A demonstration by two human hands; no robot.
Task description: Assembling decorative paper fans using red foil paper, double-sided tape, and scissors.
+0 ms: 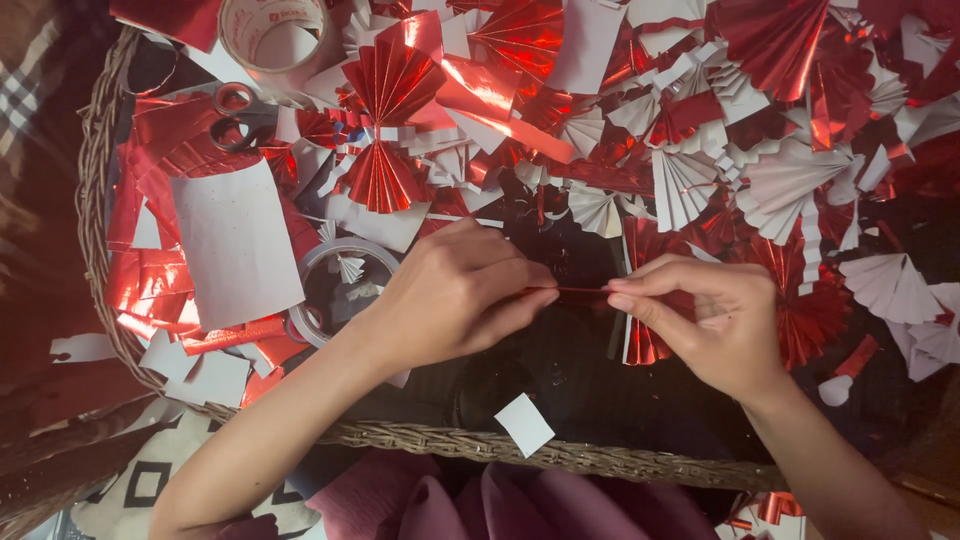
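A thin red foil strip (582,291) is pinched between the left hand (455,295) and right hand (712,320). Both are held over a wicker basket (560,455) of pleated foil fans (395,80)

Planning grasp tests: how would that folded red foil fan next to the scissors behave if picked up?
The red foil fan is probably very light, being thin pleated foil paper. Its pleats likely crush or spread under a firm pinch. The shiny face may be slippery, and it lies on loose scraps, so a push would likely slide it.

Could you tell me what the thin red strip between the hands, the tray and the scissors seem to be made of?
Red strip: apparently foil-faced paper, glossy like the mirror-bright red folded fans with white backs. Tray: woven wicker, with matte brown twisted strands along its rim. Scissors: handle loops look like grey plastic; the blades are hidden.
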